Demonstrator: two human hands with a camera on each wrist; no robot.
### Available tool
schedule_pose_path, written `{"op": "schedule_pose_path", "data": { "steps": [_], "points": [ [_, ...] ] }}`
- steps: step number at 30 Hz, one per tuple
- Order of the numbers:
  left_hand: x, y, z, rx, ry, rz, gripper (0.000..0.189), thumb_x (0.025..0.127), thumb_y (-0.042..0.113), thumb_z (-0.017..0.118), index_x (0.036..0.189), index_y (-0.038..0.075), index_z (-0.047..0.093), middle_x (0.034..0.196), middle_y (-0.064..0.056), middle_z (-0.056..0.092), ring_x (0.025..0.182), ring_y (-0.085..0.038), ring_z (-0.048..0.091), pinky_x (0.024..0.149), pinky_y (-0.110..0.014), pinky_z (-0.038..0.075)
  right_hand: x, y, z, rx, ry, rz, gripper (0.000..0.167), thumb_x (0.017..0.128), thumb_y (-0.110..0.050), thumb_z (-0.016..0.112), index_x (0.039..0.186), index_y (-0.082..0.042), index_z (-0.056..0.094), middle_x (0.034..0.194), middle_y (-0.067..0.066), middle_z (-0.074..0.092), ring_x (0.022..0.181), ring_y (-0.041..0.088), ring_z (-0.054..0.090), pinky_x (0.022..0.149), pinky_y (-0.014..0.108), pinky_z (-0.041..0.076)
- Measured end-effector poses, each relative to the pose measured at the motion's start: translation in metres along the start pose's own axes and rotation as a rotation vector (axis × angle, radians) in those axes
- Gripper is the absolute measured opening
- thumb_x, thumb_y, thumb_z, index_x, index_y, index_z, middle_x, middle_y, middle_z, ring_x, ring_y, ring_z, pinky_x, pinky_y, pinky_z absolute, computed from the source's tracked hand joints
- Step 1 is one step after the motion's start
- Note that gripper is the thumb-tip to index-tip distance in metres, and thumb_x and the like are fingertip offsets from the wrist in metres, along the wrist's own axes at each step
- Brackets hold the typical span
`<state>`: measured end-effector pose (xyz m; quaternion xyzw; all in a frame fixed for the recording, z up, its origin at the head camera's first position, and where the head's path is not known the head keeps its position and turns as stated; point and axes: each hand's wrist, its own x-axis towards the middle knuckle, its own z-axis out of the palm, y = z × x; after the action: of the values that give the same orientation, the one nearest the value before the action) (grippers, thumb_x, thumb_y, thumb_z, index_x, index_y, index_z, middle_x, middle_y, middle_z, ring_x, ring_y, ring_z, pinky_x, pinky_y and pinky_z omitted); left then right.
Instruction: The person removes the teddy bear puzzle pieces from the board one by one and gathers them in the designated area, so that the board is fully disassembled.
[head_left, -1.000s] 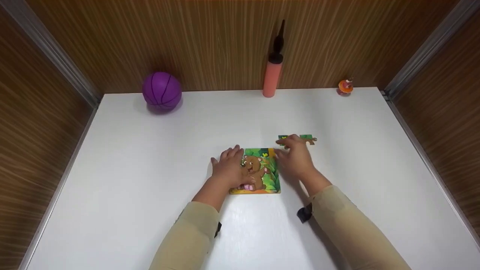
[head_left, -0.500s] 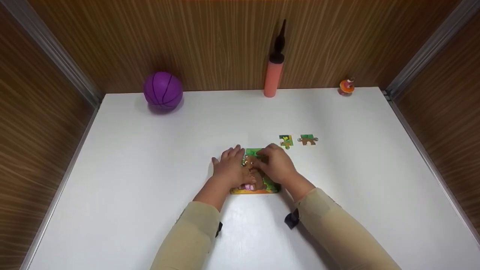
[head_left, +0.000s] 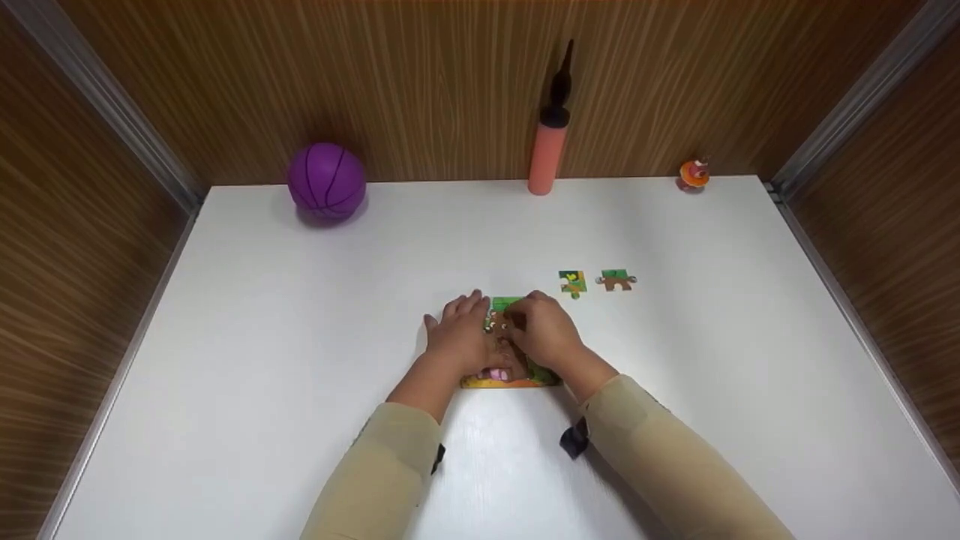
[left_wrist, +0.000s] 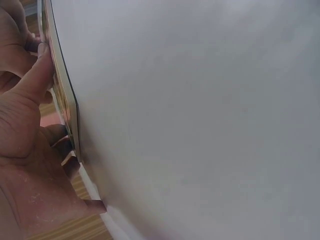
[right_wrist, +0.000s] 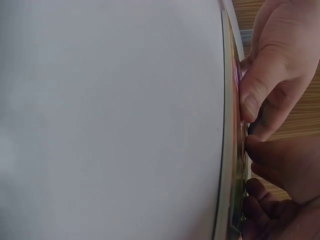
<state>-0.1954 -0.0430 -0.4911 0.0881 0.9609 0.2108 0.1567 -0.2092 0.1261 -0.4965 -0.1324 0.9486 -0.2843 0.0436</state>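
Note:
A square jigsaw puzzle (head_left: 510, 382) with a brown bear picture lies on the white table. My left hand (head_left: 461, 337) rests over its left side, fingers spread, the thumb lying across the picture. My right hand (head_left: 546, 328) is over the upper right part, with fingers and thumb bent down onto the surface. In the right wrist view my right hand (right_wrist: 287, 170) has thumb and fingertips touching the puzzle; what lies between them is hidden. Two loose pieces lie behind it: a yellow-flowered one (head_left: 574, 284) and a brown-and-green one (head_left: 616, 280).
Along the back stand a purple ball (head_left: 327, 182), a pink hand pump (head_left: 548, 157) with a black nozzle and a small orange-and-pink toy (head_left: 694, 174). Wood-grain panels (head_left: 450, 90) close off the back and both sides of the table.
My right hand has moved left from beside the loose pieces onto the puzzle's upper right, its fingers bending. Both loose pieces have come into full view. The left hand stays put.

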Motion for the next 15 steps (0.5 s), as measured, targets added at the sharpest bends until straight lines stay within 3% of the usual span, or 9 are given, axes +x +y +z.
{"op": "schedule_pose_path", "data": {
  "steps": [8, 15],
  "points": [
    [0.001, 0.001, 0.000, 0.039, -0.028, 0.004, 0.112, 0.084, 0.058, 0.086, 0.170, 0.016, 0.026, 0.177, -0.002, 0.018, 0.162, -0.029, 0.013, 0.123, -0.074, 0.013, 0.003, -0.004, 0.006, 0.027, 0.000, -0.022, 0.019, 0.096, -0.017, 0.079, 0.111, -0.004, 0.082, 0.099, 0.006, 0.066, 0.092, 0.022, 0.062, 0.086, 0.041, 0.056],
    [0.003, 0.000, 0.001, 0.042, -0.020, -0.010, 0.113, 0.081, 0.055, 0.089, 0.169, 0.017, 0.029, 0.176, -0.001, 0.021, 0.161, -0.028, 0.016, 0.122, -0.073, 0.016, 0.006, -0.008, 0.011, 0.069, -0.017, 0.007, 0.019, 0.097, -0.014, 0.077, 0.113, -0.005, 0.082, 0.101, 0.006, 0.066, 0.093, 0.022, 0.062, 0.090, 0.041, 0.056]
  ]
}}
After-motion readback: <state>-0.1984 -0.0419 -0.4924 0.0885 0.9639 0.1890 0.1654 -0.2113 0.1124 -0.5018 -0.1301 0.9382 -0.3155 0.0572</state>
